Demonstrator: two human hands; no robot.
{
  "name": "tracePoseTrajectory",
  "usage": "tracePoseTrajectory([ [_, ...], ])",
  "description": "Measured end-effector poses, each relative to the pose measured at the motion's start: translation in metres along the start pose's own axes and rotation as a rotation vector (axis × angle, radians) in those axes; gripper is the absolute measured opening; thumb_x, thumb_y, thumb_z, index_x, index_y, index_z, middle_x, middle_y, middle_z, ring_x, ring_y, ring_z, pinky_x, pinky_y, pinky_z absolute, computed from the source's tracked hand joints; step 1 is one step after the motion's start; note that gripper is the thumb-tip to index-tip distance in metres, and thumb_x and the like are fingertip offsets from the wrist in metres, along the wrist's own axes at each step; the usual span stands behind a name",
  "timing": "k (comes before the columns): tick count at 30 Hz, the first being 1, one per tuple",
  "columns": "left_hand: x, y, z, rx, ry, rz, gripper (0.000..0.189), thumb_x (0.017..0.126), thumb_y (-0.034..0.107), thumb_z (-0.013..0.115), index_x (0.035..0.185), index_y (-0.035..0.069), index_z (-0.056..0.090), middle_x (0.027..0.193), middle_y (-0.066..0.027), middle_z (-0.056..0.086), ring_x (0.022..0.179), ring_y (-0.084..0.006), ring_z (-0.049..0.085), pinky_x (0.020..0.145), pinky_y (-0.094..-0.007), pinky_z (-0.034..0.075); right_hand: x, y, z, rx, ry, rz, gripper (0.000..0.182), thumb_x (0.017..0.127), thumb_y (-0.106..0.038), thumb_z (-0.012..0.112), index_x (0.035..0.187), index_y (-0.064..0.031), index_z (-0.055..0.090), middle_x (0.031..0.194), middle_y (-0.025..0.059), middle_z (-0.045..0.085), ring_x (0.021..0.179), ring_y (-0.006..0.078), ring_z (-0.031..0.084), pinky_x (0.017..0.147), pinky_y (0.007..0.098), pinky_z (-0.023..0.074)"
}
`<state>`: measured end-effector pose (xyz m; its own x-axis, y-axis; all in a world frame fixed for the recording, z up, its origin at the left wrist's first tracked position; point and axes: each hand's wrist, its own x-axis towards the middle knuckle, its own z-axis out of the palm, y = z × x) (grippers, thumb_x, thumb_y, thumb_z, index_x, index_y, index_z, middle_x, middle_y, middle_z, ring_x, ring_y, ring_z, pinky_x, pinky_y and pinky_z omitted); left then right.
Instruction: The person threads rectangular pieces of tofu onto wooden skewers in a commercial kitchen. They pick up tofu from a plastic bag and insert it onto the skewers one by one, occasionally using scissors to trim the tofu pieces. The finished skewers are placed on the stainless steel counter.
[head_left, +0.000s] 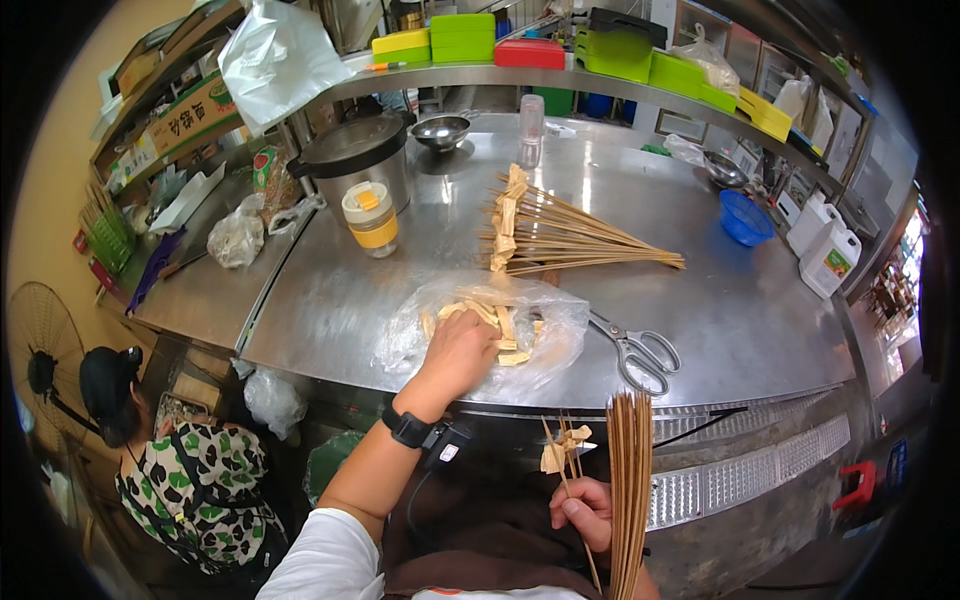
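Observation:
My left hand (461, 349) reaches into an open clear plastic bag (559, 315) on the steel table. Its fingers rest on folded strips of pale yellow food (506, 322), which look like dried tofu skin; the fingertips are hidden. At the table's front edge, my right hand (585, 510) pinches a few thin wooden skewers (566, 465). Folded yellow pieces (559, 454) are threaded near their upper ends. A thick bundle of bare wooden skewers (630, 465) stands upright against the right hand and forearm; how it is held is hidden. Loaded skewers (592, 232) lie fanned out beyond the bag.
Steel scissors (637, 352) lie right of the bag, blades partly under it. A yellow-banded cup (373, 225), a large lidded pot (360, 157) and a blue basket (746, 217) stand on the table (720, 315). Another person (187, 472) works at lower left, near a fan (45, 367).

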<state>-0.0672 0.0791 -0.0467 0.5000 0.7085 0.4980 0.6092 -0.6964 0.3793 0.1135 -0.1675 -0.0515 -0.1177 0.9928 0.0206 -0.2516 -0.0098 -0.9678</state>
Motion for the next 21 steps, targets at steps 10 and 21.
tracePoseTrajectory([
  [10,-0.033,0.070,-0.014,-1.124,-0.005,-0.481,0.020,0.088,-0.001,0.062,0.107,-0.003,0.060,0.090,-0.0083,0.066,0.077,-0.0117,0.064,0.072,-0.0247,0.052,0.005,-0.006,-0.002,-0.030,0.001,0.048,0.020,0.098,-0.015,0.048,0.098,0.0012,0.059,0.074,0.0036,0.058,0.068,0.0095,0.055,0.065,0.0227,0.0446],
  [21,-0.043,0.089,-0.006,-1.738,-0.213,-0.728,0.022,0.094,0.010,0.057,0.111,-0.002,0.060,0.097,-0.0097,0.067,0.081,-0.0155,0.064,0.074,-0.0305,0.054,0.002,-0.004,-0.003,-0.028,0.069,0.026,0.021,0.098,-0.017,0.046,0.098,-0.0003,0.058,0.070,0.0035,0.056,0.064,0.0093,0.052,0.062,0.0227,0.0437],
])
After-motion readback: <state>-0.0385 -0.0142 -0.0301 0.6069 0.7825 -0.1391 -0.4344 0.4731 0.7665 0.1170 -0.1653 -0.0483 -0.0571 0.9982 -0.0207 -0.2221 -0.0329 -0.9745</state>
